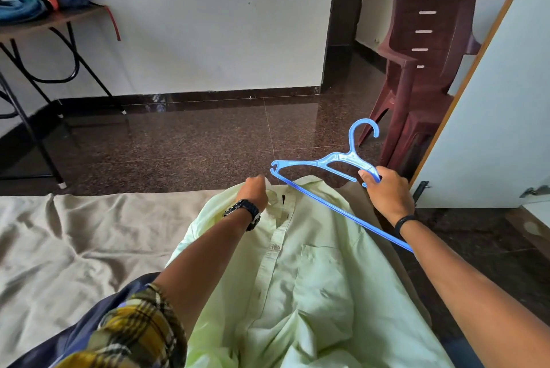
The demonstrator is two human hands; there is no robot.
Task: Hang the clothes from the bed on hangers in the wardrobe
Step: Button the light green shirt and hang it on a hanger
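Holding a blue plastic hanger by one shoulder, the right hand has its fingers curled round the plastic, just past the collar end of the pale green shirt. The shirt lies on the bed sheet, buttons up, with its long way running from the person out to the collar at the far edge of the bed. The hanger floats over the collar, tipped, its hook pointing away from the shirt and its long bottom bar slanting back across the shirt's right shoulder. The left hand sits right on the collar, on the side away from the hanger, fingers bunched and pinching the cloth there (it looks like it is lifting the neck open). So the free tip of the hanger is just beside the neck hole. My guess is that tip must slide under the collar next. A checked shirt lies near the green shirt's bottom end.
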